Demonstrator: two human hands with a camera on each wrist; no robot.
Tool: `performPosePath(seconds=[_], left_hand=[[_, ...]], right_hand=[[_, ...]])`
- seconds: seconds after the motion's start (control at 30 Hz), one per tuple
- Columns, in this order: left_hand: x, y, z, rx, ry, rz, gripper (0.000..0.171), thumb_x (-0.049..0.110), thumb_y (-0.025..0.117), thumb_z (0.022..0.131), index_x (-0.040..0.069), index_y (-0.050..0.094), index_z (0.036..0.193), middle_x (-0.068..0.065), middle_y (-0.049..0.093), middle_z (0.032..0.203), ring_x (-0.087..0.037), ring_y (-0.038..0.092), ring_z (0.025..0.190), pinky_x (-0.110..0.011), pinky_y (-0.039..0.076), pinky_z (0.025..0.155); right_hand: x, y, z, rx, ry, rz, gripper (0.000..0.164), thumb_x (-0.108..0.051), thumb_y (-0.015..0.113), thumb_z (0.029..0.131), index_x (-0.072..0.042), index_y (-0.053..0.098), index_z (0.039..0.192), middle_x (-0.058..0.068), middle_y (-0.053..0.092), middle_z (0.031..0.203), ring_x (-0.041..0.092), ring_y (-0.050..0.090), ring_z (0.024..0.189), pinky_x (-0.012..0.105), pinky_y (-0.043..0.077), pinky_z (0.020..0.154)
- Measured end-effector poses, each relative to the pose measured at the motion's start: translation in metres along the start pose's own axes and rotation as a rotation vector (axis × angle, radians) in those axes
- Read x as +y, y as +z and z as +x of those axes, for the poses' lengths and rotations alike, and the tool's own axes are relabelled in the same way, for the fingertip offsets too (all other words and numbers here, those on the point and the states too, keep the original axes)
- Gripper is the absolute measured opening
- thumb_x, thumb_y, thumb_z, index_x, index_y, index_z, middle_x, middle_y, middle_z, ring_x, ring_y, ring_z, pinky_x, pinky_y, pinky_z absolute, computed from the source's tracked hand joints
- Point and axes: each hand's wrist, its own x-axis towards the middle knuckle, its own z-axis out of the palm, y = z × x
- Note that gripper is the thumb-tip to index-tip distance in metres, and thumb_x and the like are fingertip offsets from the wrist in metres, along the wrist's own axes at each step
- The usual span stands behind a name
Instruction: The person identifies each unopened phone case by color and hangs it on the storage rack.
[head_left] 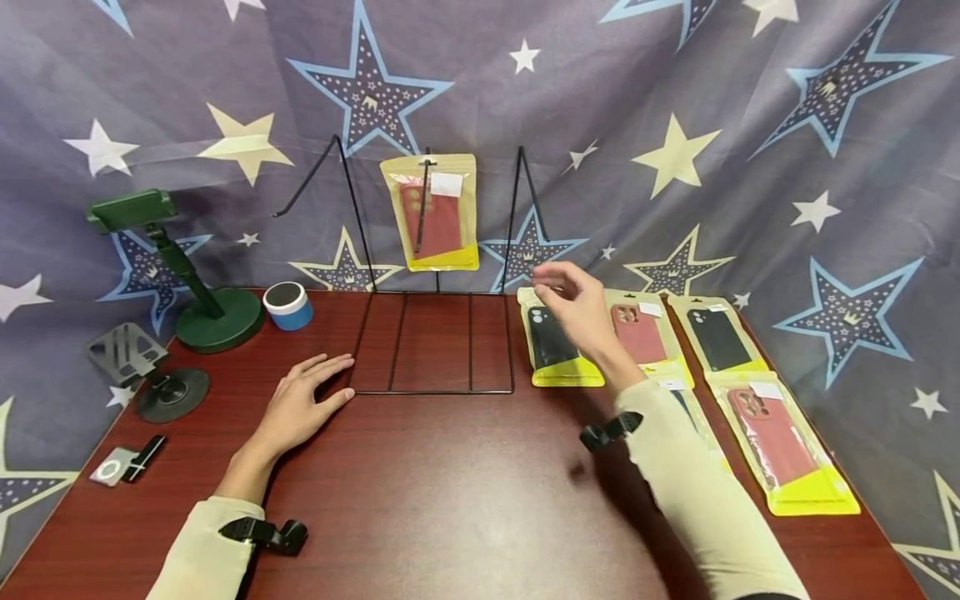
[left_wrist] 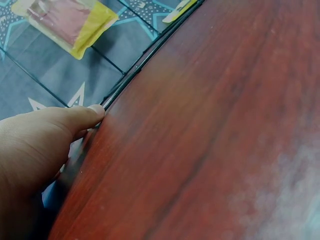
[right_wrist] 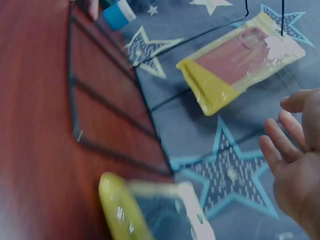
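Head view: both hands open and empty, right hand (head_left: 577, 312) above black case packet (head_left: 558, 346), yellow end toward the person.

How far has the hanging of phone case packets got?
Done: one red-case packet hangs on the wire rack. In hand: nothing; the right hand hovers open above the black-case packet, the left hand lies flat on the table. Left: several packets lying flat.

head view looks down over the table (head_left: 450, 500); both close wrist views share the hanging pouch (head_left: 438, 212).
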Motion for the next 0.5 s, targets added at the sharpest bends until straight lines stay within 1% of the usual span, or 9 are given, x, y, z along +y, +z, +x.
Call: performPosePath(seconds=[0.07,0.1,0.2,0.23,0.33,0.37,0.43,0.5], left_hand=[[0.0,0.0,0.0,-0.001,0.0,0.001,0.052,0.029,0.074,0.096,0.012,0.061,0.144,-0.015,0.059,0.15,-0.043,0.041,0.145,-0.071,0.03,0.106],[0.0,0.0,0.001,0.0,0.0,0.002,0.052,0.029,0.074,0.096,0.012,0.061,0.144,-0.015,0.059,0.15,-0.043,0.041,0.145,-0.071,0.03,0.106],[-0.001,0.0,0.001,0.005,0.004,0.004,0.052,0.028,0.074,0.096,0.012,0.062,0.144,-0.015,0.059,0.15,-0.043,0.042,0.145,-0.071,0.03,0.106],[-0.001,0.0,0.001,0.006,0.005,0.004,0.052,0.028,0.074,0.096,0.012,0.062,0.144,-0.015,0.059,0.15,-0.043,0.042,0.145,-0.071,0.03,0.106],[-0.002,0.0,0.001,0.009,0.009,0.007,0.052,0.027,0.075,0.095,0.012,0.062,0.144,-0.015,0.06,0.149,-0.043,0.042,0.144,-0.071,0.031,0.106],[-0.002,0.0,0.001,0.01,0.009,0.008,0.052,0.027,0.075,0.095,0.012,0.062,0.143,-0.015,0.06,0.149,-0.043,0.043,0.144,-0.07,0.031,0.106],[-0.002,0.001,0.001,0.008,0.009,0.01,0.052,0.027,0.075,0.095,0.012,0.062,0.144,-0.015,0.06,0.15,-0.043,0.042,0.144,-0.07,0.031,0.106],[-0.002,0.001,0.001,0.006,0.01,0.009,0.052,0.028,0.074,0.096,0.012,0.062,0.144,-0.015,0.059,0.15,-0.043,0.042,0.144,-0.07,0.031,0.106]], right_hand=[[0.003,-0.015,-0.011,-0.011,0.01,-0.021,0.027,0.006,0.069,0.093,0.011,0.066,0.12,-0.008,0.076,0.103,0.015,0.074,0.102,0.02,0.056,0.091],[0.005,-0.023,-0.017,-0.012,0.017,-0.032,0.027,0.006,0.069,0.093,0.011,0.067,0.12,-0.009,0.076,0.102,0.015,0.074,0.102,0.019,0.056,0.091],[0.012,-0.046,-0.033,-0.012,0.035,-0.095,0.026,0.004,0.07,0.094,0.009,0.068,0.119,0.004,0.078,0.105,0.01,0.074,0.1,0.017,0.056,0.09],[0.014,-0.053,-0.038,-0.012,0.043,-0.119,0.025,0.003,0.07,0.094,0.008,0.069,0.119,0.01,0.077,0.107,0.008,0.073,0.1,0.017,0.055,0.089],[0.019,-0.074,-0.053,-0.029,0.062,-0.189,0.025,0.0,0.069,0.096,0.005,0.07,0.12,0.023,0.074,0.112,0.001,0.071,0.1,0.014,0.054,0.089],[0.02,-0.081,-0.058,-0.036,0.071,-0.211,0.026,-0.001,0.069,0.096,0.004,0.07,0.121,0.023,0.074,0.113,0.0,0.07,0.1,0.014,0.054,0.088],[0.022,-0.093,-0.068,-0.049,0.085,-0.222,0.026,0.0,0.068,0.096,0.006,0.069,0.122,0.021,0.074,0.113,-0.001,0.069,0.1,0.014,0.055,0.087],[0.022,-0.105,-0.079,-0.052,0.101,-0.233,0.027,0.0,0.068,0.096,0.006,0.068,0.123,0.011,0.076,0.111,-0.001,0.07,0.099,0.014,0.055,0.085]])
